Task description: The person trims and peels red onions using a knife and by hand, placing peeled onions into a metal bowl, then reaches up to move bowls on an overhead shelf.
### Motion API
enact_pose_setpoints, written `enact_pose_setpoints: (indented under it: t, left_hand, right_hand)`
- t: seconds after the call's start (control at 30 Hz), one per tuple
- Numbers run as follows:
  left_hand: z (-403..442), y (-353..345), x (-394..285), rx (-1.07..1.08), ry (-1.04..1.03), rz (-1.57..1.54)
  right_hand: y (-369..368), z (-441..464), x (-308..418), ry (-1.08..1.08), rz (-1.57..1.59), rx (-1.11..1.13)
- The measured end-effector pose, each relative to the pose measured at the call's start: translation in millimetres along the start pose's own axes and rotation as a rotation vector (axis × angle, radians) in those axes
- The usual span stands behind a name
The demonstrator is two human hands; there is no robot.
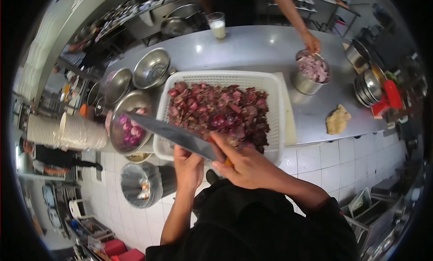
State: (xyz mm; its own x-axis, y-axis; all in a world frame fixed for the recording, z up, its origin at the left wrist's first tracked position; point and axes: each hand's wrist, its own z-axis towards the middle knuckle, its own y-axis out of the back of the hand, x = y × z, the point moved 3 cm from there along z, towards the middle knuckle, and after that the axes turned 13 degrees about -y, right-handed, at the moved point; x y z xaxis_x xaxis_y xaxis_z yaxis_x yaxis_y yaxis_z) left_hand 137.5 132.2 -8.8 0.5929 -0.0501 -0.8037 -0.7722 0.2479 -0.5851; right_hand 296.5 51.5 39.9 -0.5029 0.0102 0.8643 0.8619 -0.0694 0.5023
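My right hand [246, 166] is closed round the orange handle of a large knife [171, 133], its index finger stretched along the blade. The wide blade points to the left, above the near edge of a white perforated basket [283, 121]. Red onions and loose skins [216, 110] fill much of the basket. My left hand [188, 165] is just under the blade at the basket's near side, with its fingers bent together; whatever they hold is hidden by the blade. Left of the basket, a steel bowl [118, 137] holds peeled purple onions [131, 132].
Across the steel table [252, 46], another person's hand [311, 42] reaches the rim of a pot [306, 86] of cut onion. A yellowish cloth [338, 120] lies at right. Empty bowls [152, 68], stacked containers [81, 131] and a lined bin [137, 184] are on the left.
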Motion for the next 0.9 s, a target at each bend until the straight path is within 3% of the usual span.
enact_pose_setpoints:
  t: [0.1, 0.33, 0.5, 0.6, 0.8, 0.9]
  left_hand:
    - [-0.7, -1.7, 0.8, 0.005, -0.042, 0.075]
    - [-3.6, -10.3, -5.8, 0.025, -0.172, 0.206]
    - [0.7, -14.1, -7.5, 0.028, -0.159, 0.121]
    - [2.0, -16.0, -12.4, 0.048, -0.117, 0.120]
    - [-3.8, -13.0, -1.3, 0.062, -0.324, 0.169]
    - [1.3, -5.5, -0.1, 0.109, -0.296, 0.220]
  right_hand:
    - [3.5, 0.6, 5.7, -0.112, 0.029, 0.128]
    - [1.5, 2.9, 9.9, -0.160, 0.093, 0.147]
    - [1.2, 8.5, 6.2, 0.005, 0.059, 0.054]
    - [3.1, 10.5, 9.5, -0.020, 0.023, 0.100]
    - [-0.4, 20.4, 16.6, -0.147, 0.121, 0.120]
    - [-1.8, 22.2, 16.4, -0.068, 0.096, 0.064]
